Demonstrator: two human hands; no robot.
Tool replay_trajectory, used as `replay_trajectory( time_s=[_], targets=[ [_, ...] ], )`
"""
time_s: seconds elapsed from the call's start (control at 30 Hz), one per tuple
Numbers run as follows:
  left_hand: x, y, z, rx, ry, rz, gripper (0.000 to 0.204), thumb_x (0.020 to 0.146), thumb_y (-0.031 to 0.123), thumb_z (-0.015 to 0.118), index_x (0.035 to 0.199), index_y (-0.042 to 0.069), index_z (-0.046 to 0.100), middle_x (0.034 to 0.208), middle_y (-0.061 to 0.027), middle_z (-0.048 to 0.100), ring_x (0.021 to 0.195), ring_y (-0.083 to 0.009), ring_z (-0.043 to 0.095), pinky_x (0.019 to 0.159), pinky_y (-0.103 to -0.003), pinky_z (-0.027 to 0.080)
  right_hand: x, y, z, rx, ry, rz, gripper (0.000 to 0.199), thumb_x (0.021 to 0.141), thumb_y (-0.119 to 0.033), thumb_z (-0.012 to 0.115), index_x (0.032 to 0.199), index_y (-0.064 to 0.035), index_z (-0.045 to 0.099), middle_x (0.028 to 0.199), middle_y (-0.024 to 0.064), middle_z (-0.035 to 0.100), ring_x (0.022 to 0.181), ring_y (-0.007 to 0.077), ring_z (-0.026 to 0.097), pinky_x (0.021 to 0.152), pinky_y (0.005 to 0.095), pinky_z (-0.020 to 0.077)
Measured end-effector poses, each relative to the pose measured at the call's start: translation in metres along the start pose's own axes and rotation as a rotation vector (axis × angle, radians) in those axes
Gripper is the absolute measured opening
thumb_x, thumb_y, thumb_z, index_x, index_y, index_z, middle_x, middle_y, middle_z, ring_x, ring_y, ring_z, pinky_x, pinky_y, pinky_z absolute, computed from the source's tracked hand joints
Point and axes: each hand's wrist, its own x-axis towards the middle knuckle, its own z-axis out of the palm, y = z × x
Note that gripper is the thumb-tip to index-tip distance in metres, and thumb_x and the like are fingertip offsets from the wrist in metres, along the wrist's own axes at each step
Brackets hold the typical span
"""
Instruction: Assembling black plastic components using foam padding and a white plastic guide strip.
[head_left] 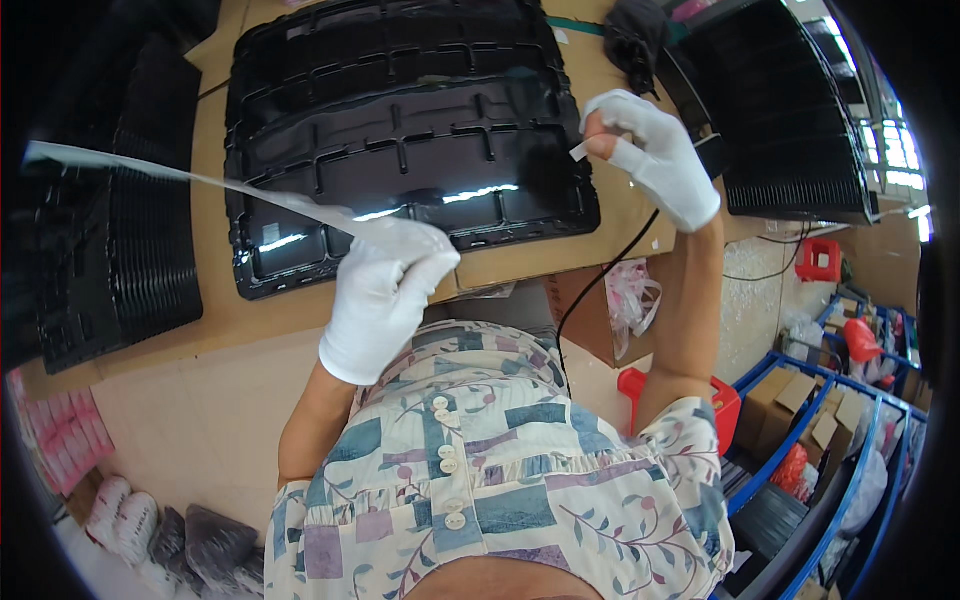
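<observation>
L hand (390, 290), white-gloved, fingers curled & thumb closed in, w/ the near end of a long white strip (300, 206) at its knuckles; exact grip pt. can't be told. Strip runs from L hand toward 10 o'clock, over the L edge of a black molded tray (400, 160) & on past it. R hand (660, 160), gloved w/ bare thumb & fingertip, pinches a small white tab (578, 153) at its 8–9 o'clock side, above the tray's R edge.

Tray lies on the tan tabletop (213, 150), at 12 o'clock from L hand & 9 o'clock from R hand; L hand overlaps its near edge in view, contact unclear. Tray stacks: one at tray's 9 o'clock (150, 210), another at 3 o'clock (800, 120). Blk cable (607, 270) curves down at approx. 7 o'clock from R hand.
</observation>
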Motion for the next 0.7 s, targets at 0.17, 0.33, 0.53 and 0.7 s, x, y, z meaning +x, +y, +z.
replay_trajectory(
  time_s=[0.17,0.33,0.53,0.7],
  targets=[
    [-0.003,-0.002,0.007,0.402,-0.081,0.135,0.005,0.083,0.007,0.07,0.084,0.002,0.071,0.084,-0.0112,0.07,0.082,-0.0332,0.064,0.074,-0.042,0.047,0.012,0.014,0.005,-0.226,-0.298,-0.043,0.006,0.083,-0.006,0.065,0.086,-0.0018,0.067,0.087,0.0095,0.064,0.085,0.0257,0.064,0.078,0.0347,0.0515],
    [-0.001,0.001,0.005,0.401,-0.107,0.104,0.005,0.082,0.005,0.068,0.084,0.002,0.072,0.085,-0.0117,0.07,0.082,-0.0311,0.064,0.075,-0.041,0.047,0.024,0.011,0.022,-0.402,-0.367,-0.086,0.005,0.081,-0.008,0.062,0.078,-0.0076,0.066,0.082,0.0065,0.064,0.083,0.0277,0.062,0.077,0.0382,0.0506],
    [-0.003,-0.001,0.004,0.408,-0.1,0.129,0.006,0.082,0.005,0.067,0.085,0.002,0.072,0.088,-0.0115,0.071,0.082,-0.0307,0.063,0.078,-0.039,0.047,0.018,0.017,0.036,-0.805,-0.199,-0.187,0.012,0.082,-0.018,0.066,0.074,-0.0084,0.067,0.076,0.0082,0.066,0.08,0.0288,0.064,0.075,0.0385,0.0491],
    [-0.001,0.0,0.003,0.399,-0.121,0.112,0.005,0.083,0.004,0.067,0.083,0.002,0.071,0.088,-0.0117,0.07,0.083,-0.0307,0.063,0.08,-0.039,0.047,0.011,0.023,0.039,-0.736,-0.113,-0.219,0.014,0.081,-0.02,0.067,0.073,-0.0084,0.068,0.075,0.0086,0.067,0.077,0.0279,0.064,0.073,0.039,0.0487]
  ],
)
